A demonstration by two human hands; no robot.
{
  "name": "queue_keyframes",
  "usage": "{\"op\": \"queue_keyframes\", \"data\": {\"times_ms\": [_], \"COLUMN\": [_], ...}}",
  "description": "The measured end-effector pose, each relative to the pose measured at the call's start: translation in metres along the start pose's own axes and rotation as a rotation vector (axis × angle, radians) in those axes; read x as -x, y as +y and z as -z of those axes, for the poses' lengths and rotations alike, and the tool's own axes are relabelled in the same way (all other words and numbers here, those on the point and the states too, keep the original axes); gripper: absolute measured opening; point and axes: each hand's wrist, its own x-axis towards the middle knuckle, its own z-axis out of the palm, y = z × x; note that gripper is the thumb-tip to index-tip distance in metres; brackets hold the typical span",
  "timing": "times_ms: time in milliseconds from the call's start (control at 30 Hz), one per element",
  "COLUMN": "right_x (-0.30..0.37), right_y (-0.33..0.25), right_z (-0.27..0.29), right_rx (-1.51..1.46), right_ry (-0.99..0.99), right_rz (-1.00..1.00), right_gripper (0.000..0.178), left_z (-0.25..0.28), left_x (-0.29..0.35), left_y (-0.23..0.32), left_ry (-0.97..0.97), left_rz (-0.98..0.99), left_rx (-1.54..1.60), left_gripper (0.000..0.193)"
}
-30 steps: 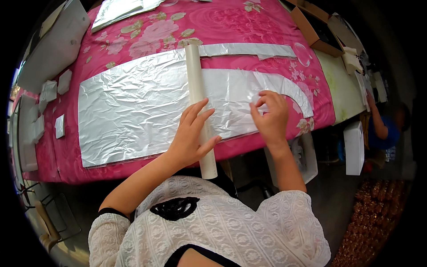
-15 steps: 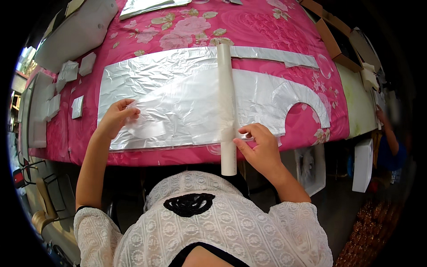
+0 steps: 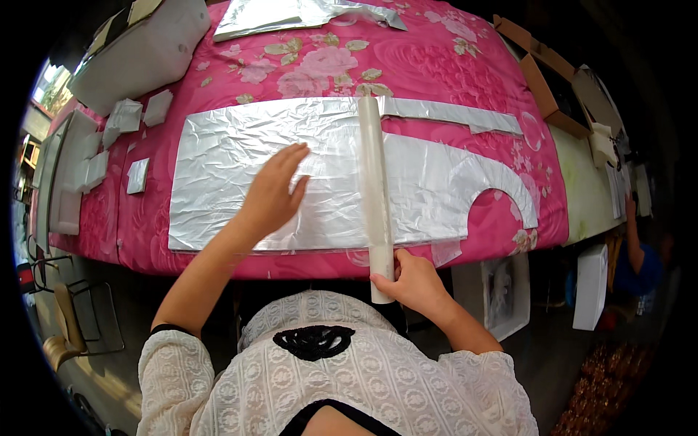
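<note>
A pale roll of clear film (image 3: 371,167) lies upright in view across a crinkled silver foil sheet (image 3: 211,167), its near end sticking out past the table edge. My right hand (image 3: 416,282) grips that near end, thumb on one side and fingers on the other. Over the foil left of the roll, my left hand (image 3: 275,190) has its fingers stretched out and holds nothing. Whether it touches the surface, I cannot tell. To the roll's right, the foil has a rounded cut-out (image 3: 498,207). Beyond it a narrow foil strip (image 3: 451,112) runs rightward.
A pink flowered cloth (image 3: 320,69) covers the table. White foam boxes (image 3: 145,58) and small white pads (image 3: 137,176) are at the left. More foil (image 3: 269,18) lies at the far edge. Cardboard boxes (image 3: 549,91) stand right; another person's arm (image 3: 634,232) shows beyond.
My left hand has let go of the film's edge and moved right, fingers now extended. My right hand has moved down from beside the roll and taken hold of its near end.
</note>
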Motion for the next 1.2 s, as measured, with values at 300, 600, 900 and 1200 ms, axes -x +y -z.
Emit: {"op": "queue_keyframes", "data": {"times_ms": [300,600,900,1200], "right_x": [-0.029,-0.213,-0.269,-0.242], "right_y": [0.012,-0.014,0.007,0.167], "right_z": [0.015,0.066,0.081,0.275], "right_rx": [0.013,-0.516,-1.700,-1.857], "right_ry": [-0.020,-0.022,0.198,0.909], "right_rz": [0.094,-0.039,0.003,0.241], "right_gripper": [0.053,0.048,0.031,0.020], "left_z": [-0.101,-0.099,-0.097,-0.099], "left_x": [0.001,-0.002,0.000,0.000], "left_y": [0.034,0.034,0.034,0.035], "left_ry": [-0.182,-0.242,-0.256,-0.238], "left_rz": [-0.017,-0.026,0.007,0.010], "left_rx": [-0.185,-0.259,-0.257,-0.243], "left_gripper": [0.057,0.059,0.059,0.059]}}
